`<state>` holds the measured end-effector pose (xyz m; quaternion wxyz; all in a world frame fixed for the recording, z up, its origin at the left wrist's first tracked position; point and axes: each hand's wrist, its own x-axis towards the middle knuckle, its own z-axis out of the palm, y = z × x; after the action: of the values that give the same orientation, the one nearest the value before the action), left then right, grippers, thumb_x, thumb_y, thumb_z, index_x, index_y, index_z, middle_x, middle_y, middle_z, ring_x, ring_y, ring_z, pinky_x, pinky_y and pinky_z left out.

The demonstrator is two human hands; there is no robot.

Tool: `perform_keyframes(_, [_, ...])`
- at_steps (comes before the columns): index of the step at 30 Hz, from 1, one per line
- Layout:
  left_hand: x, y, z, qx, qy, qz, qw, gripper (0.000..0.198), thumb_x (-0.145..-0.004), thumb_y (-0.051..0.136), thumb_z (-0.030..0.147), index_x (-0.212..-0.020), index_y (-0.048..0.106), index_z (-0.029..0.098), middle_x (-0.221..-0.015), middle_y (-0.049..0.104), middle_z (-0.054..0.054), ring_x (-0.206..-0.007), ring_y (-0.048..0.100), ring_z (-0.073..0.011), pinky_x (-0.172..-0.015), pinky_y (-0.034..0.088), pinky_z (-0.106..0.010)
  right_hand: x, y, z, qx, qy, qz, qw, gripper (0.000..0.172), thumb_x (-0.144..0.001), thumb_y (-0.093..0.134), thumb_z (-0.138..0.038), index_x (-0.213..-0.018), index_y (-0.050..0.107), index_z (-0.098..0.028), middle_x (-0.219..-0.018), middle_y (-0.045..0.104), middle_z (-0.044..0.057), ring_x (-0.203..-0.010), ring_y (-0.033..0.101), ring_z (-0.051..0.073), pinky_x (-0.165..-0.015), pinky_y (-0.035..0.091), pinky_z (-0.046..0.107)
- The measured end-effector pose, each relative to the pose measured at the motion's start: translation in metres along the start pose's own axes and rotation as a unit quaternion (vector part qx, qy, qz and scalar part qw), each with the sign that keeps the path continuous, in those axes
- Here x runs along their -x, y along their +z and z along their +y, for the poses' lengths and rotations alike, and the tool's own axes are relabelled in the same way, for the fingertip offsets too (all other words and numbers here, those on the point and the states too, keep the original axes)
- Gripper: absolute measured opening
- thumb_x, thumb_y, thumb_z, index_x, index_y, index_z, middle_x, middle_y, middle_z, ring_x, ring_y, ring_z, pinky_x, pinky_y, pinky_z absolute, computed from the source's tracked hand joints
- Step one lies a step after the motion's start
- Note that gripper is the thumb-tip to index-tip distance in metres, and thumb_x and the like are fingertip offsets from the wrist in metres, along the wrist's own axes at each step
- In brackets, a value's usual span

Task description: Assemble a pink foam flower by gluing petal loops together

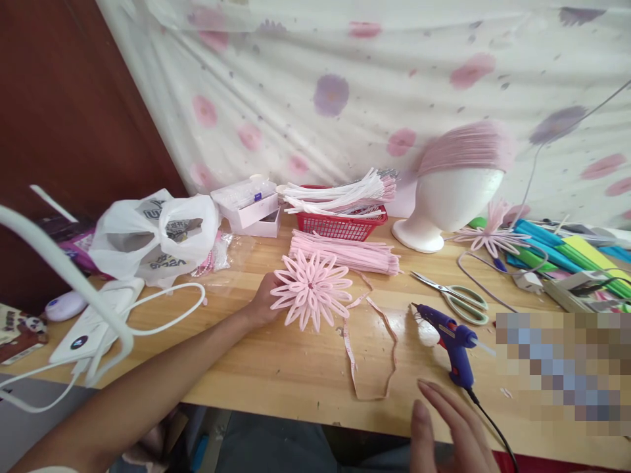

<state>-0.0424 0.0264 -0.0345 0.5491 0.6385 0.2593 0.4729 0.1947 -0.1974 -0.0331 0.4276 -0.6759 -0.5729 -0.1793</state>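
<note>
My left hand (263, 302) is closed on a pink pipe-cleaner flower (313, 289) with many looped petals, held up over the wooden table (290, 368). The petals hide most of its fingertips. Down at the front edge, my right hand (451, 430) is empty, its thumb and fingers apart. Just beyond it a blue hot glue gun (458, 348) rests with its nozzle pointing away to the left. A thin tape measure (396, 341) lies in a loose loop between flower and gun. Behind the flower is a bundle of pink pipe cleaners (355, 253).
Scissors (456, 293) lie behind the glue gun. A red basket (340, 225) of white pipe cleaners, a foam head (446, 197) and small boxes (254, 213) stand at the back. On the left are a plastic bag (148, 243) and a power strip (93, 322) with white cables.
</note>
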Motion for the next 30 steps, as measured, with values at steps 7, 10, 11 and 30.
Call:
perform_keyframes(7, [-0.001,0.003,0.0,-0.026,-0.022,0.007,0.999,0.02,-0.068,0.088,0.028,-0.083,0.081,0.017,-0.084,0.08,-0.007,-0.08,0.074,-0.0256,-0.077,0.06,-0.035,-0.047,0.045,-0.067,-0.078,-0.2,-0.088,0.973,0.034,-0.097,0.062,-0.021,-0.131,0.064,-0.018,-0.138,0.065,0.016,-0.132,0.055,0.036,-0.1,0.051,0.052])
perform_keyframes(10, [0.001,0.002,-0.003,-0.035,-0.031,-0.001,0.999,0.02,-0.071,0.086,0.026,-0.088,0.081,0.016,-0.09,0.08,-0.008,-0.086,0.074,-0.0271,-0.079,0.06,-0.035,-0.061,0.061,-0.088,-0.103,-0.215,-0.065,0.969,0.027,-0.096,0.064,-0.015,-0.122,0.067,-0.017,-0.121,0.071,0.013,-0.118,0.061,0.031,-0.094,0.052,0.046])
perform_keyframes(11, [0.001,0.001,-0.004,-0.037,-0.029,0.0,0.999,0.02,-0.071,0.085,0.026,-0.088,0.081,0.016,-0.089,0.08,-0.008,-0.086,0.074,-0.0273,-0.078,0.06,-0.034,-0.065,0.066,-0.092,-0.113,-0.208,-0.054,0.97,0.022,-0.096,0.064,-0.014,-0.117,0.068,-0.017,-0.11,0.073,0.011,-0.107,0.063,0.028,-0.091,0.052,0.043])
perform_keyframes(30, [0.0,0.004,0.003,-0.037,-0.014,0.013,0.999,0.018,-0.067,0.084,0.03,-0.076,0.078,0.015,-0.079,0.078,-0.008,-0.075,0.07,-0.026,-0.068,0.057,-0.032,-0.073,0.1,-0.103,-0.113,-0.159,-0.028,0.98,0.014,-0.099,0.065,-0.021,-0.085,0.067,-0.022,-0.077,0.066,0.002,-0.077,0.053,0.019,-0.071,0.036,0.035])
